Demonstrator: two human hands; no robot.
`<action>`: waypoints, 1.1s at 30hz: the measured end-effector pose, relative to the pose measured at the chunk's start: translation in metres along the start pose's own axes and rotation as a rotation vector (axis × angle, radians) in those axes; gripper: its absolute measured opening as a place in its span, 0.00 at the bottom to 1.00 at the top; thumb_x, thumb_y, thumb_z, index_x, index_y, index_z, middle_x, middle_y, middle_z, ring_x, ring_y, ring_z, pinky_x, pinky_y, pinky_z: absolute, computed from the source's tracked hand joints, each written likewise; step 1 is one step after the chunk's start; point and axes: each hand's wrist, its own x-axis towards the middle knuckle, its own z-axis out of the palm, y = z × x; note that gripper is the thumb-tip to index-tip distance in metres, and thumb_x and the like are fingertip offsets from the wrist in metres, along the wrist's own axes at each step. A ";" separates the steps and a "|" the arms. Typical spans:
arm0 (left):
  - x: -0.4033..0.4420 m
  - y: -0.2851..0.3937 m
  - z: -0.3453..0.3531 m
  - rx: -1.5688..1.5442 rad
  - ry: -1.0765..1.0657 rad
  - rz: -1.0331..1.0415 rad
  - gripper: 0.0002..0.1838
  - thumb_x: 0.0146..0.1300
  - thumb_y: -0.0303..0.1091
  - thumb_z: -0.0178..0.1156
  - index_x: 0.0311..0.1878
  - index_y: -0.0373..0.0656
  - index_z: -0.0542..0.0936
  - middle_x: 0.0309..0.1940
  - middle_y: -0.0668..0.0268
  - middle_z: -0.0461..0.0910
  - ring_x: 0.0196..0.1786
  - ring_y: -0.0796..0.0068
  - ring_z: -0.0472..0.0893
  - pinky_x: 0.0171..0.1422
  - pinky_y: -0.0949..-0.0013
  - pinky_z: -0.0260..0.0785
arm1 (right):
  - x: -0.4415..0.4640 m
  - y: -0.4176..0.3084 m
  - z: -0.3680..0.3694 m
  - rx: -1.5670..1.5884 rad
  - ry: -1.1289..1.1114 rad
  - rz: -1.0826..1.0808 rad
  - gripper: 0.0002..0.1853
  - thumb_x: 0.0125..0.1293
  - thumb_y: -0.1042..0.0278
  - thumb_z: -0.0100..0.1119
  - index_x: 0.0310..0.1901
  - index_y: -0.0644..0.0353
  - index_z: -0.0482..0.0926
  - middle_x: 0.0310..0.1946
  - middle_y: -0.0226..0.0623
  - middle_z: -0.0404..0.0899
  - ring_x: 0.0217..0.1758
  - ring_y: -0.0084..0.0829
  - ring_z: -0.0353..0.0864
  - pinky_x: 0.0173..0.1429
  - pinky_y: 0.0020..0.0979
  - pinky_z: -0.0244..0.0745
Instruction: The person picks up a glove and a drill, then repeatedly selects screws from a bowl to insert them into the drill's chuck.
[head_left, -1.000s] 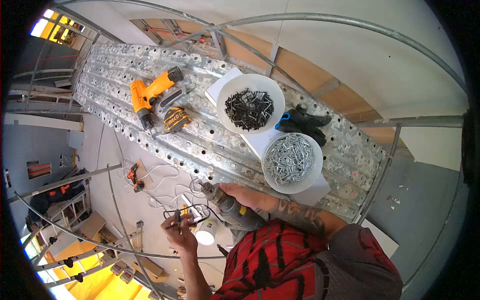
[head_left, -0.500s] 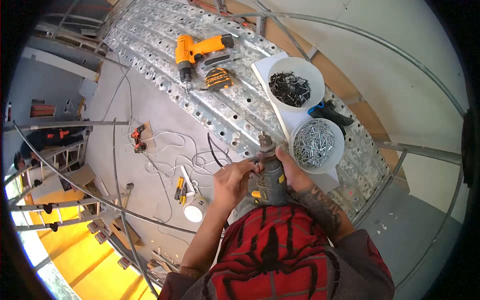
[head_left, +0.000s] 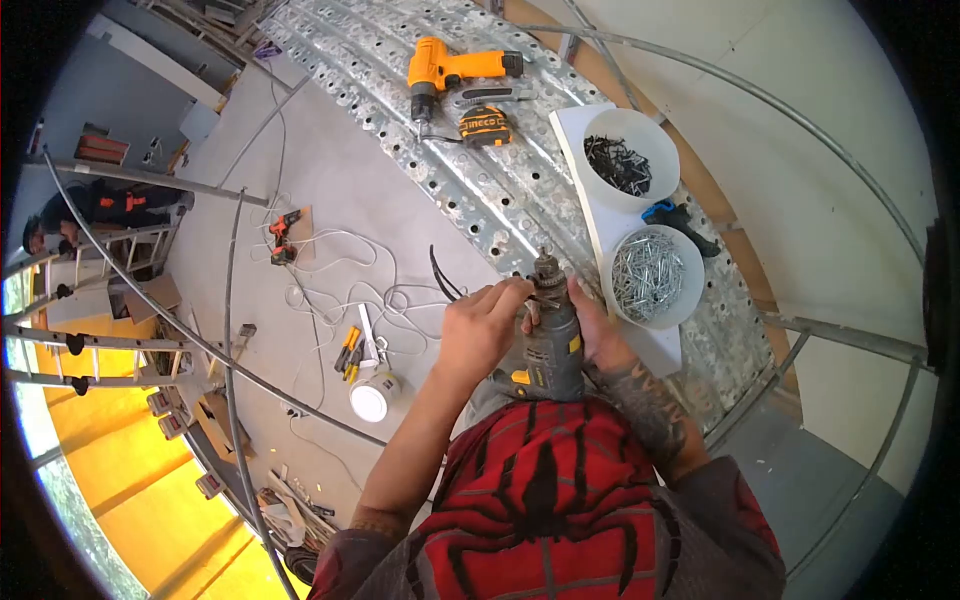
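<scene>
A grey power drill (head_left: 553, 350) with yellow details stands upright against my body, its metal chuck (head_left: 547, 268) pointing away from me. My right hand (head_left: 603, 328) is closed around the drill's right side, thumb near the collar. My left hand (head_left: 482, 328) is pinched together at the left of the drill, fingertips touching it just below the chuck. Whatever those fingers hold is hidden. A black cable (head_left: 440, 273) loops out behind my left hand. Just beyond my right hand sits a white tub of silver screws (head_left: 650, 277).
On the perforated metal scaffold platform (head_left: 500, 215) lie an orange drill (head_left: 455, 66), a utility knife (head_left: 490, 96), a tape measure (head_left: 485, 126) and a tub of black screws (head_left: 620, 165). Metal poles (head_left: 190, 340) cross the left side. Below, the floor holds cables, tools and a white bucket (head_left: 370, 397).
The view has shifted, so the platform and its tools sit further right. My left fingertips have moved slightly up beside the chuck. My right hand keeps its hold on the drill.
</scene>
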 end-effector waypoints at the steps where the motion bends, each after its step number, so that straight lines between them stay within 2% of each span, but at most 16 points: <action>1: -0.001 0.001 -0.002 -0.003 -0.008 0.005 0.19 0.48 0.19 0.59 0.46 0.45 0.76 0.41 0.66 0.83 0.38 0.66 0.84 0.38 0.65 0.77 | 0.000 0.004 -0.004 -0.011 -0.017 0.001 0.35 0.70 0.31 0.40 0.48 0.62 0.76 0.37 0.45 0.83 0.40 0.34 0.83 0.47 0.35 0.79; 4: 0.007 0.001 -0.014 0.059 -0.100 0.152 0.26 0.42 0.19 0.58 0.49 0.47 0.78 0.46 0.66 0.82 0.38 0.66 0.84 0.38 0.65 0.78 | -0.009 0.003 0.002 -0.038 0.014 -0.049 0.33 0.71 0.33 0.42 0.50 0.61 0.75 0.36 0.42 0.83 0.37 0.33 0.84 0.44 0.34 0.80; 6: 0.017 0.006 -0.025 0.052 -0.201 0.164 0.22 0.44 0.17 0.57 0.45 0.46 0.80 0.44 0.63 0.84 0.40 0.62 0.85 0.41 0.64 0.79 | -0.015 0.004 0.006 -0.128 0.055 -0.056 0.33 0.69 0.32 0.44 0.51 0.60 0.74 0.34 0.40 0.84 0.34 0.28 0.84 0.39 0.32 0.81; 8: 0.022 0.002 -0.025 0.092 -0.296 0.239 0.23 0.43 0.15 0.57 0.45 0.45 0.80 0.45 0.62 0.84 0.39 0.60 0.85 0.41 0.64 0.79 | -0.014 0.007 -0.001 -0.150 0.035 -0.062 0.33 0.69 0.32 0.44 0.50 0.60 0.75 0.35 0.39 0.84 0.34 0.27 0.84 0.39 0.31 0.81; 10: 0.026 0.002 -0.024 0.097 -0.336 0.303 0.23 0.42 0.17 0.57 0.46 0.45 0.80 0.46 0.63 0.83 0.37 0.63 0.84 0.38 0.64 0.78 | -0.014 0.010 -0.003 -0.107 0.032 -0.074 0.33 0.70 0.32 0.44 0.49 0.60 0.76 0.34 0.38 0.84 0.34 0.27 0.84 0.39 0.30 0.81; 12: 0.035 0.008 -0.017 0.122 -0.367 0.343 0.24 0.40 0.19 0.58 0.46 0.44 0.80 0.47 0.64 0.82 0.36 0.67 0.83 0.36 0.65 0.77 | -0.023 0.004 -0.003 -0.064 0.004 -0.105 0.33 0.69 0.33 0.45 0.53 0.60 0.74 0.38 0.37 0.82 0.38 0.25 0.83 0.43 0.28 0.80; 14: 0.044 0.015 -0.012 0.166 -0.383 0.359 0.25 0.40 0.18 0.59 0.47 0.43 0.80 0.46 0.63 0.82 0.35 0.66 0.83 0.36 0.64 0.77 | -0.026 0.002 -0.005 -0.165 -0.096 -0.296 0.33 0.69 0.36 0.50 0.59 0.60 0.68 0.42 0.35 0.80 0.42 0.24 0.81 0.47 0.28 0.78; 15: 0.051 0.016 -0.011 0.138 -0.423 0.371 0.27 0.40 0.18 0.58 0.49 0.44 0.79 0.48 0.62 0.81 0.35 0.65 0.83 0.36 0.64 0.77 | -0.028 0.000 -0.010 -0.159 -0.159 -0.313 0.33 0.69 0.41 0.54 0.63 0.60 0.64 0.44 0.33 0.77 0.44 0.22 0.79 0.50 0.28 0.76; 20: 0.077 0.024 -0.009 0.059 -0.668 0.426 0.32 0.41 0.18 0.58 0.56 0.44 0.76 0.49 0.59 0.78 0.35 0.60 0.83 0.36 0.63 0.77 | -0.034 -0.002 -0.014 -0.081 -0.007 -0.350 0.31 0.69 0.44 0.57 0.61 0.61 0.65 0.42 0.32 0.77 0.43 0.23 0.79 0.50 0.29 0.76; 22: 0.079 0.034 -0.007 -0.006 -0.720 0.295 0.30 0.46 0.22 0.60 0.58 0.44 0.74 0.48 0.53 0.78 0.33 0.53 0.82 0.35 0.62 0.76 | -0.033 -0.005 -0.014 -0.039 0.026 -0.348 0.31 0.68 0.45 0.58 0.61 0.61 0.66 0.43 0.31 0.76 0.43 0.23 0.79 0.50 0.29 0.76; 23: 0.077 0.029 0.001 -0.008 -0.621 0.389 0.24 0.56 0.29 0.62 0.58 0.41 0.72 0.44 0.54 0.79 0.30 0.53 0.81 0.31 0.61 0.74 | -0.031 -0.005 -0.015 -0.056 0.014 -0.361 0.30 0.69 0.45 0.57 0.60 0.62 0.67 0.43 0.31 0.76 0.43 0.22 0.78 0.50 0.28 0.75; 24: 0.071 0.019 0.010 -0.007 -0.628 0.393 0.24 0.56 0.29 0.62 0.58 0.41 0.72 0.44 0.54 0.79 0.30 0.53 0.81 0.31 0.61 0.74 | -0.030 -0.004 -0.017 -0.074 0.001 -0.373 0.29 0.69 0.44 0.57 0.59 0.62 0.68 0.44 0.30 0.76 0.43 0.22 0.78 0.50 0.27 0.75; 27: 0.049 -0.010 0.037 0.060 -0.288 0.495 0.26 0.54 0.40 0.68 0.53 0.39 0.72 0.37 0.57 0.79 0.28 0.58 0.81 0.27 0.63 0.72 | -0.028 -0.006 -0.012 -0.077 0.048 -0.375 0.26 0.71 0.44 0.53 0.55 0.62 0.70 0.43 0.30 0.76 0.43 0.21 0.77 0.50 0.24 0.73; 28: 0.045 -0.009 0.044 0.061 -0.291 0.491 0.26 0.54 0.40 0.68 0.53 0.39 0.72 0.37 0.57 0.79 0.28 0.58 0.81 0.27 0.63 0.72 | -0.029 -0.008 -0.009 -0.082 0.088 -0.348 0.26 0.72 0.43 0.51 0.53 0.62 0.72 0.42 0.30 0.76 0.42 0.20 0.77 0.50 0.24 0.73; 30: 0.039 0.000 0.057 0.014 -0.169 0.241 0.20 0.70 0.42 0.55 0.57 0.39 0.70 0.30 0.57 0.79 0.25 0.58 0.81 0.27 0.61 0.72 | -0.026 -0.008 -0.014 -0.095 0.056 -0.337 0.26 0.72 0.42 0.49 0.52 0.62 0.72 0.41 0.30 0.77 0.42 0.21 0.77 0.50 0.24 0.73; 33: 0.033 0.027 0.071 0.071 -0.083 -0.135 0.17 0.75 0.42 0.44 0.58 0.43 0.71 0.23 0.59 0.77 0.21 0.57 0.79 0.26 0.60 0.69 | -0.022 -0.003 -0.017 -0.133 0.069 -0.309 0.28 0.73 0.39 0.45 0.49 0.62 0.74 0.38 0.29 0.77 0.41 0.21 0.78 0.48 0.24 0.74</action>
